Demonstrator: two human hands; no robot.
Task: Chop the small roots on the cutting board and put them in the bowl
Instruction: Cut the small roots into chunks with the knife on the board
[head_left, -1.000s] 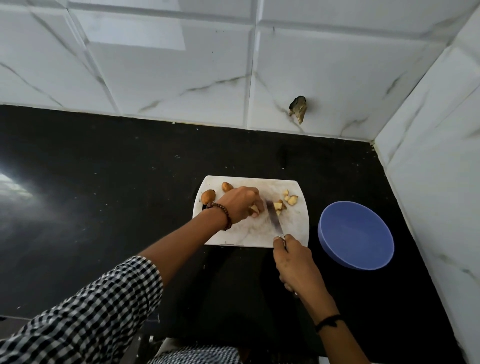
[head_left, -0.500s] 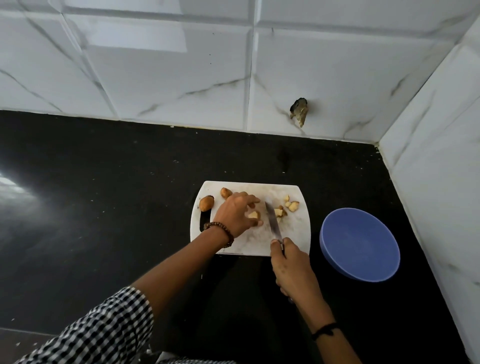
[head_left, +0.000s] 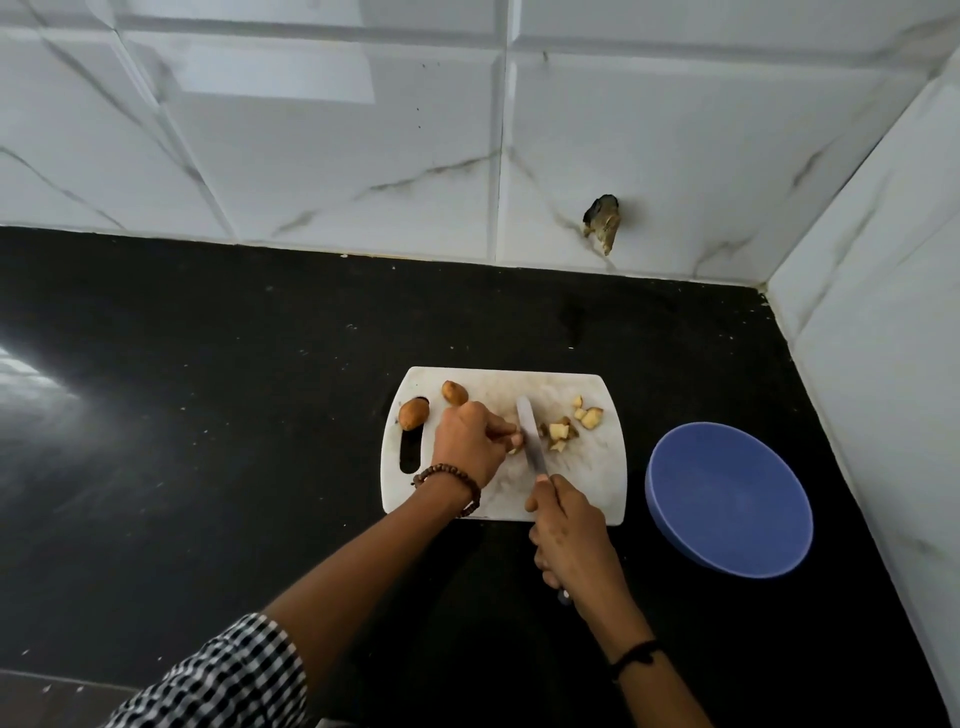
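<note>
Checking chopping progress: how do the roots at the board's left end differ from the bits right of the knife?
The whole roots are uncut, rounded and brown-skinned; the chopped pieces are small angular chunks showing pale flesh. The whole roots lie at the left end of the cutting board; the chopped pieces lie right of the knife. Both rest on the board; neither is in the blue bowl.
</note>
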